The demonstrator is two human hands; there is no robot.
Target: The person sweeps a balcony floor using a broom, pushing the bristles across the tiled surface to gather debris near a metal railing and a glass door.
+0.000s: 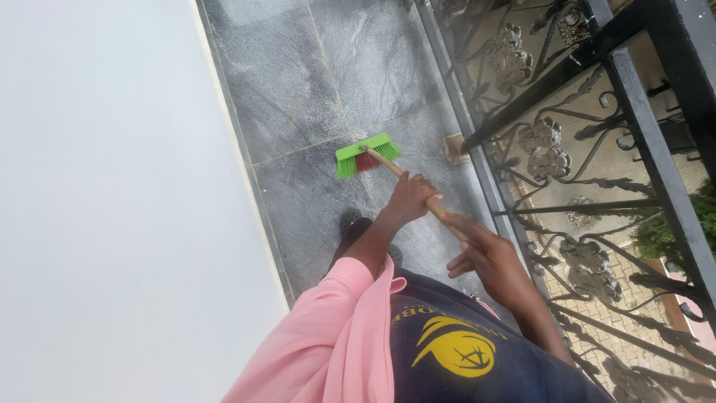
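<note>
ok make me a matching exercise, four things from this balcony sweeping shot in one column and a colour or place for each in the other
Things:
1. brush head of the broom
2. wooden broom handle
3. ornate metal railing
4. tiled balcony floor

Colour or place:
A. grey, speckled stone
B. black, along the right edge
C. gripped by the left hand and right hand
D. bright green with red bristles in the middle

Pairs: 1-D, 2-C, 3-B, 4-A

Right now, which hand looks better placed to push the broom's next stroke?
Probably the left hand: it grips the handle lower, nearer the green broom head on the tiled floor. The right hand holds higher up, so it mostly steadies.
</note>
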